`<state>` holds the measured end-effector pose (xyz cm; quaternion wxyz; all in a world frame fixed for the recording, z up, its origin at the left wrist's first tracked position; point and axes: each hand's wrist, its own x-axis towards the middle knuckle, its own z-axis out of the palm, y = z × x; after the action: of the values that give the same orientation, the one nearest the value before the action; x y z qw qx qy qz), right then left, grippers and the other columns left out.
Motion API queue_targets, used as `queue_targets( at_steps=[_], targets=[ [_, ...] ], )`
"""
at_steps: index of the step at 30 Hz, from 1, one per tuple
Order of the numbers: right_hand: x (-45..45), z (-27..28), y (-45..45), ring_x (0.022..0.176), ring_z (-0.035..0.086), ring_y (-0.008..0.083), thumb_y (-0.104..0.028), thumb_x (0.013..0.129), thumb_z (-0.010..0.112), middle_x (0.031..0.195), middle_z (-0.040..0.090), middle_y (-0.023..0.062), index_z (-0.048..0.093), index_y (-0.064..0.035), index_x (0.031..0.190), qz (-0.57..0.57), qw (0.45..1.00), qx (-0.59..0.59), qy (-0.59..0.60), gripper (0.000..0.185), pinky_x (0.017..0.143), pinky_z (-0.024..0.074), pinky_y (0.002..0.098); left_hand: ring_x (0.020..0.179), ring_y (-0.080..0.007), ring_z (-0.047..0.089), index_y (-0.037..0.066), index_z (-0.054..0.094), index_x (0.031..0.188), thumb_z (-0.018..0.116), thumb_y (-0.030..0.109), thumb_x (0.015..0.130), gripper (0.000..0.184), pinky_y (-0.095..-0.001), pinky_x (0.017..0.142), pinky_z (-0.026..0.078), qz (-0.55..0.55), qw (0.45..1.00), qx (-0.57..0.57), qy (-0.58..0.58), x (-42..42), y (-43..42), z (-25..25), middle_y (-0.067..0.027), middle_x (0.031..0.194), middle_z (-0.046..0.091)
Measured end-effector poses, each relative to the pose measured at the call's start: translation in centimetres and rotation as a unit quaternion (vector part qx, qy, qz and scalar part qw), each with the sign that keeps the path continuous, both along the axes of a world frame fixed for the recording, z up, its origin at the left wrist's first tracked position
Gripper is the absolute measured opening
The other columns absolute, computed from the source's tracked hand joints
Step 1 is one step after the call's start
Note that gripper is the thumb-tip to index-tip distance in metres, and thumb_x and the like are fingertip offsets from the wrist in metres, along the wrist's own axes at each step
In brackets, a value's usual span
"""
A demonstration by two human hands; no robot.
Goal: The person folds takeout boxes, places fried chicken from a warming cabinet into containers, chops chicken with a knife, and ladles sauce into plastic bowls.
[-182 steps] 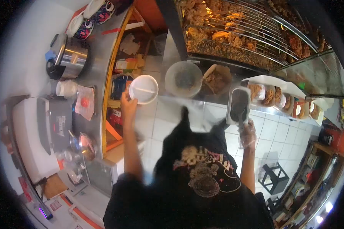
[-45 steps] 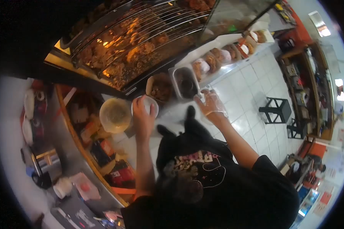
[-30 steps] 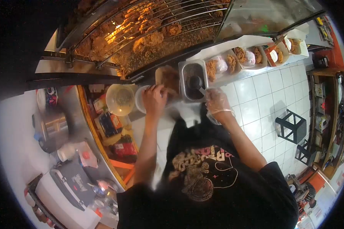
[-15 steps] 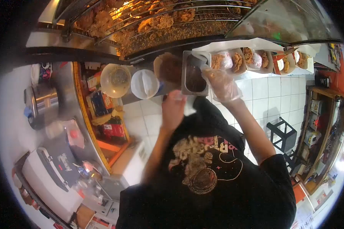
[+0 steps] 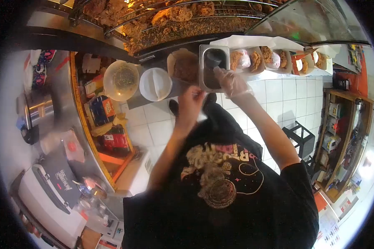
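Observation:
My left hand is bare, its fingers drawn together just below the metal pan, with a small pale scrap at the fingers that is hard to make out. Clear plastic covers my right hand, whose fingers are closed on the handle of a scoop at the lower right of the pan. Dark contents and the scoop's round head show inside the metal pan. Left of the pan stand a paper box with brown food, a white divided bowl and a translucent bowl.
Above is a glass-fronted warmer with fried food on a wire rack. Boxes of fried pieces and wrapped portions line the counter at right. A black stool stands on the tiled floor. A steel counter with a pot runs along the left.
My left hand has left the white bowl and moved right, close to the pan. My right hand has gone from open beside the pan to closed at the scoop. The camera view has turned.

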<state>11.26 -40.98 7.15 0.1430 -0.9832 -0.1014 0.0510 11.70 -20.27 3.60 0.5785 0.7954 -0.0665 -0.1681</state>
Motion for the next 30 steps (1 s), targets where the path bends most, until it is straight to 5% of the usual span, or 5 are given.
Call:
queue_targets(
  at_steps=[6,15,21,24,30],
  targets=[
    [-1.0,0.2,-0.7,0.074,0.065,0.0358,0.000,0.078,0.056,0.091,0.066,0.0190,0.057,-0.0031,0.116,-0.049,0.994,0.094,-0.031,0.038,0.061,0.0536,0.0419,0.073,-0.0135,0.069,-0.003,0.059,0.096,0.071,0.010,0.089,0.019,-0.0255,0.063,0.052,0.005,0.999,-0.050,0.015,-0.2,0.0,0.4,-0.0093,0.081,0.068],
    [-3.1,3.1,-0.6,0.086,0.066,0.0361,-0.005,0.091,0.055,0.096,0.068,0.0174,0.062,-0.0029,0.113,-0.032,0.971,0.215,-0.103,0.023,0.074,0.0520,0.0416,0.072,-0.0125,0.067,-0.002,0.059,0.097,0.075,0.017,0.087,0.027,-0.0251,0.062,0.051,0.000,1.000,-0.021,-0.007,-0.1,0.2,-0.2,-0.0089,0.082,0.069],
    [-2.0,0.2,-1.1,0.080,0.064,0.0245,-0.001,0.078,0.058,0.107,0.063,0.0160,0.048,-0.0015,0.127,0.056,0.993,-0.037,-0.094,0.050,0.068,0.0543,0.0359,0.071,-0.0136,0.066,-0.002,0.061,0.097,0.078,0.017,0.084,0.029,-0.0269,0.063,0.051,-0.014,1.000,-0.011,0.020,0.3,0.5,0.2,-0.0097,0.084,0.069],
    [-2.6,2.0,-0.4,0.081,0.066,0.0320,0.002,0.077,0.058,0.097,0.067,0.0166,0.060,-0.0003,0.114,-0.017,0.974,0.218,-0.060,0.038,0.070,0.0552,0.0377,0.071,-0.0150,0.066,-0.002,0.063,0.097,0.078,0.017,0.083,0.028,-0.0283,0.064,0.052,-0.013,1.000,0.009,-0.001,0.8,0.3,-0.5,-0.0099,0.084,0.069],
    [-3.2,5.6,1.5,0.087,0.067,0.0327,-0.009,0.093,0.057,0.094,0.068,0.0180,0.067,-0.0015,0.102,-0.167,0.948,0.270,-0.020,0.016,0.074,0.0516,0.0382,0.072,-0.0177,0.067,-0.002,0.065,0.095,0.079,0.017,0.081,0.028,-0.0303,0.066,0.052,-0.020,0.999,0.026,-0.011,0.7,0.6,0.9,-0.0096,0.082,0.070]
  ],
)
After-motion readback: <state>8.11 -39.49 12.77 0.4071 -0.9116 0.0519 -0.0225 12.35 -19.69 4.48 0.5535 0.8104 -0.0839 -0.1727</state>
